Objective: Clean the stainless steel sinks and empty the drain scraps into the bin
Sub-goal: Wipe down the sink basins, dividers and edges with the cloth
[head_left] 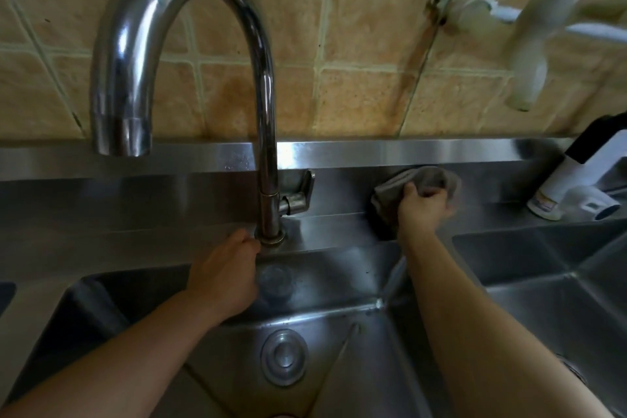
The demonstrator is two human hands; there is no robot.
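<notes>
Tan tiled wall [356, 44] above steel sinks [339, 282]. Right hand [422, 205] curled round grey cloth [417, 185], pressed on back ledge. Left hand [225, 273] at tap [268, 146] base, fingertips hidden, grip unclear. Drain cover [284, 356] in near basin. White bottle [573, 173] cut off far right.

The person's two forearms are bare from the lower edge of the view up to the wrists, with no sleeve on either. The left hand [225, 273] and the right hand [422, 205] wear no gloves, and no ring, watch or band shows on either hand or wrist.
</notes>
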